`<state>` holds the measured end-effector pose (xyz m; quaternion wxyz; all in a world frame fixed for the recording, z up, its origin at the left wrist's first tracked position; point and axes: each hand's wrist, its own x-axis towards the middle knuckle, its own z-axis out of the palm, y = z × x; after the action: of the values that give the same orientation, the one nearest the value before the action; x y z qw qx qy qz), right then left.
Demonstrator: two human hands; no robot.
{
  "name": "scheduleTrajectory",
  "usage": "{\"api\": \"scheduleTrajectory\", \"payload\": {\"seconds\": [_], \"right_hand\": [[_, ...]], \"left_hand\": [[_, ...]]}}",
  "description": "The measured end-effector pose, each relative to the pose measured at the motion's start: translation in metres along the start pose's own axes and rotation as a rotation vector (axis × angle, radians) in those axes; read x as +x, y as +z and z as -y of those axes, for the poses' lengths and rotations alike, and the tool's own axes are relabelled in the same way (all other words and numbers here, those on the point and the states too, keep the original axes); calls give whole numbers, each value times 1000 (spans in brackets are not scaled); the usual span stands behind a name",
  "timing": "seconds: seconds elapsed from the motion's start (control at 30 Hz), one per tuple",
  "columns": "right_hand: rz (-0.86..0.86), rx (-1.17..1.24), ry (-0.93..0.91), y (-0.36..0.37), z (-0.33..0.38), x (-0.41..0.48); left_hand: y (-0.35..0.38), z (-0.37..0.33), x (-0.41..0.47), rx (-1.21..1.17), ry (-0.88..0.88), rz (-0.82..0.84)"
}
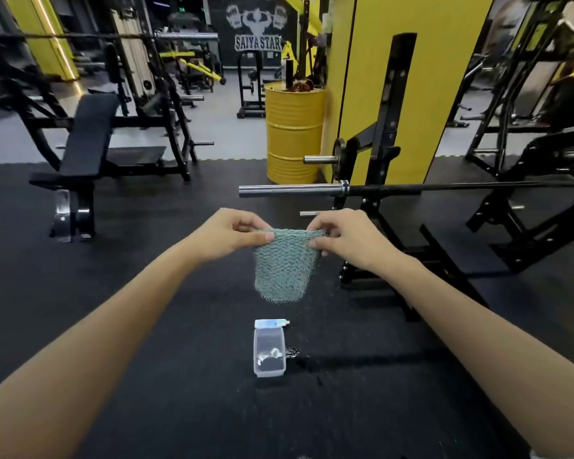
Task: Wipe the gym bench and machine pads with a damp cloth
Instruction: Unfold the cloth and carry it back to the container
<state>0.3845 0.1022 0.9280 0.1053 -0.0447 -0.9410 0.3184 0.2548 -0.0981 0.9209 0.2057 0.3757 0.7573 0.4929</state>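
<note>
A teal-green cloth with a wavy ribbed weave (pixel 284 263) hangs in the air in front of the person, well above the black rubber floor (pixel 196 392). A dark mesh-like layer shows along its bottom edge and right side. It hangs with its long axis vertical, its top edge stretched level between the two hands and its sides tapering slightly toward the lower edge, which points down at the floor. The left hand (pixel 232 235) pinches the upper left corner between thumb and curled fingers; the right hand (pixel 345 238) pinches the upper right corner the same way. Lower in the view, a clear rectangular plastic container (pixel 255 352) stands on the floor, a small white-and-blue tube (pixel 270 323) lying just beyond it. A black padded gym bench (pixel 87 137) stands well apart to the left, and a steel barbell (pixel 289 191) rests on a rack to the right
</note>
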Motion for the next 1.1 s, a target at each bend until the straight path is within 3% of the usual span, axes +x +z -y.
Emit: {"api": "scheduleTrajectory", "payload": {"seconds": [0.37,0.6,0.83,1.1], "right_hand": [[109,-19,24,32,-96,172],[138,46,118,81,-145,232],[121,107,174,185,-210,248],[120,135,194,352,-336,221]], "left_hand": [[-46,94,156,-43,-164,6],[-56,171,207,-63,-221,24],[-40,289,229,-39,-240,80],[42,482,226,-76,-233,83]]}}
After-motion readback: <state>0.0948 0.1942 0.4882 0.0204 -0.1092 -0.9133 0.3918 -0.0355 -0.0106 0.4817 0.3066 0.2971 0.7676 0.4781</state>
